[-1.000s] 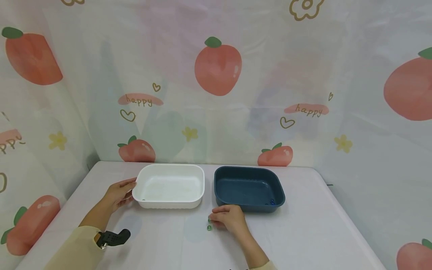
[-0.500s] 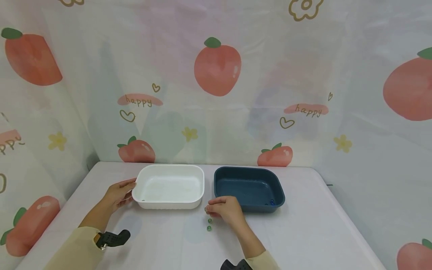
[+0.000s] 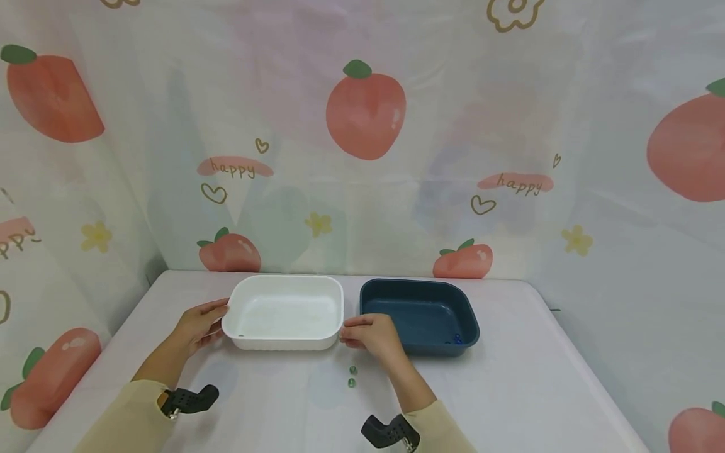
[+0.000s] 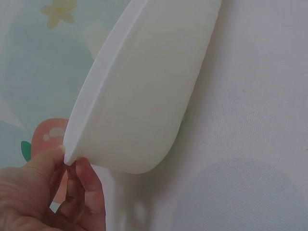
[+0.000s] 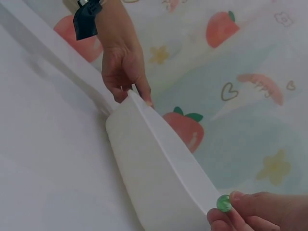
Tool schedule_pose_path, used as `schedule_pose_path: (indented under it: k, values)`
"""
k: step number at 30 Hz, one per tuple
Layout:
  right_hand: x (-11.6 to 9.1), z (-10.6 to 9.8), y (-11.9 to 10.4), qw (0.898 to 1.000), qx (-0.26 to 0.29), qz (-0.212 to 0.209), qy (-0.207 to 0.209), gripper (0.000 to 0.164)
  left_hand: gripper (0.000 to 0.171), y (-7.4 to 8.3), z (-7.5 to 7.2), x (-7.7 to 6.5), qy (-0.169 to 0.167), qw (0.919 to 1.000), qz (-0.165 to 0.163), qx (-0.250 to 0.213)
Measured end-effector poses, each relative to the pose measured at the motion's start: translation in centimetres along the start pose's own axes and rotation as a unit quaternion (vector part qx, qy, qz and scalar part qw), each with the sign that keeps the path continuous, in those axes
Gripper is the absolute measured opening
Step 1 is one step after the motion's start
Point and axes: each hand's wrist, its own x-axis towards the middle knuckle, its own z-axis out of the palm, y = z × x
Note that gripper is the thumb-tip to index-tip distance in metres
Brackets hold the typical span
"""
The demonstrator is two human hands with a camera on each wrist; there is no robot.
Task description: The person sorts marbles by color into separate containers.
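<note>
My left hand (image 3: 199, 325) pinches the left rim of the white basin (image 3: 283, 345), thumb above and fingers below, as the left wrist view shows. Between thumb and fingers of my right hand (image 3: 370, 333) is a green glass marble (image 5: 224, 203), seen in the right wrist view right by the white basin's rim. That hand is at the basin's right side and overlaps the near left corner of the dark blue basin (image 3: 419, 349). Two more green marbles (image 3: 352, 382) lie on the table below it. A small dark spot shows inside the white basin at its near left.
Blue marbles (image 3: 457, 338) lie in the near right corner of the dark blue basin. A white cloth covers the table (image 3: 272, 402). A printed fabric backdrop (image 3: 362, 207) rises behind the basins. Each wrist wears a black camera mount (image 3: 391, 432).
My right hand has lifted a green marble off the table and carried it up and left to the white basin's right side. The left hand has kept its place on the rim.
</note>
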Motion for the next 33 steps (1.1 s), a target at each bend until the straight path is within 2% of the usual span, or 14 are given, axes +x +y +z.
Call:
schedule_pose_path:
  k: [10, 19, 21, 25, 28, 33]
  values:
    - [0.6, 0.8, -0.4, 1.000, 0.005, 0.004, 0.002, 0.024, 0.057, 0.1, 0.1, 0.0, -0.001, 1.0000, 0.004, 0.000]
    - [1.0, 1.1, -0.2, 0.999, 0.034, 0.017, -0.006, 0.024, 0.057, 0.1, 0.1, 0.0, -0.002, 1.0000, 0.003, -0.004]
    - [0.5, 1.1, -1.0, 0.999, 0.033, 0.014, -0.010, 0.023, 0.057, 0.1, 0.1, 0.0, -0.001, 1.0000, 0.001, -0.004]
    - [0.6, 1.4, -1.1, 0.999, 0.034, 0.009, -0.018, 0.024, 0.056, 0.2, 0.1, -0.1, 0.001, 1.0000, -0.001, -0.001]
    - [1.4, 1.7, -0.4, 0.999, 0.037, 0.009, -0.019, 0.024, 0.055, 0.2, 0.1, -0.1, 0.001, 1.0000, -0.001, 0.002]
    - [1.5, 1.9, -0.4, 0.999, 0.042, 0.014, -0.015, 0.024, 0.055, 0.2, 0.1, -0.1, 0.000, 1.0000, -0.001, -0.002]
